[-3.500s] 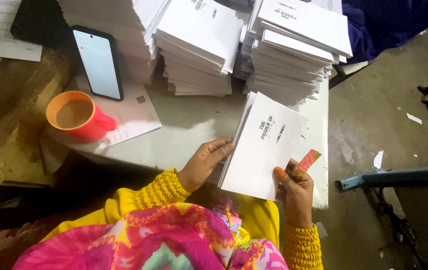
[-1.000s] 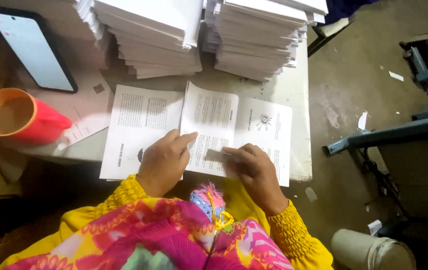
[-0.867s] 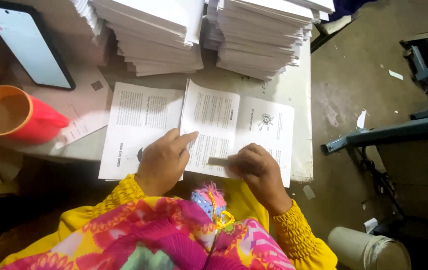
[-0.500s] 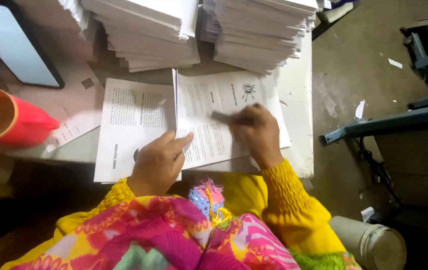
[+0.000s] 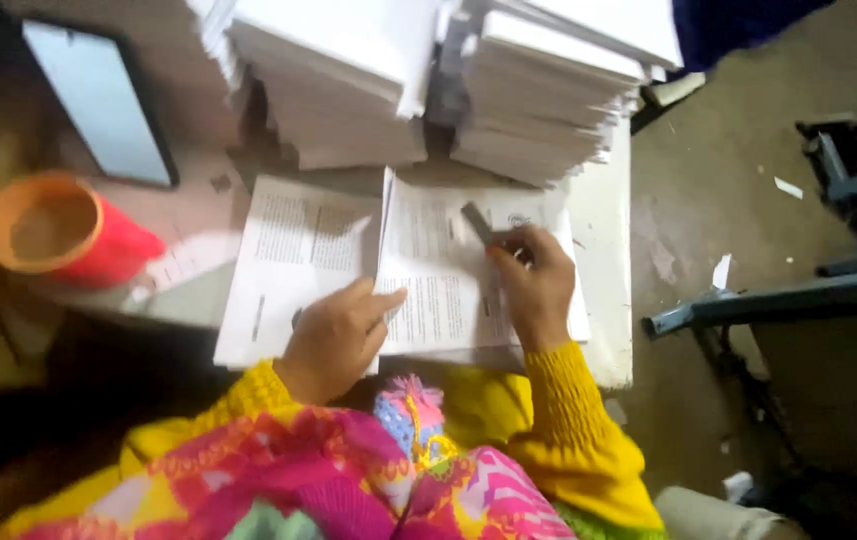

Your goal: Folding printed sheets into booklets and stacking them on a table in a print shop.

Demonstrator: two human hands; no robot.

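Printed sheet (image 5: 428,270) lay unfolded on the tabletop (image 5: 603,250). Left hand (image 5: 338,335) rested flat and open on it, pinning it steady. Right hand (image 5: 533,280) was closed around a small flat tool (image 5: 478,222), pressing along the fold.

We were in a small print or binding workshop: tall stacks of white printed sheets (image 5: 448,90) crowded our worn white table (image 5: 603,250), paper scraps (image 5: 723,270) littered the bare concrete floor (image 5: 738,130), and a metal machine frame (image 5: 778,300) stood beside us.
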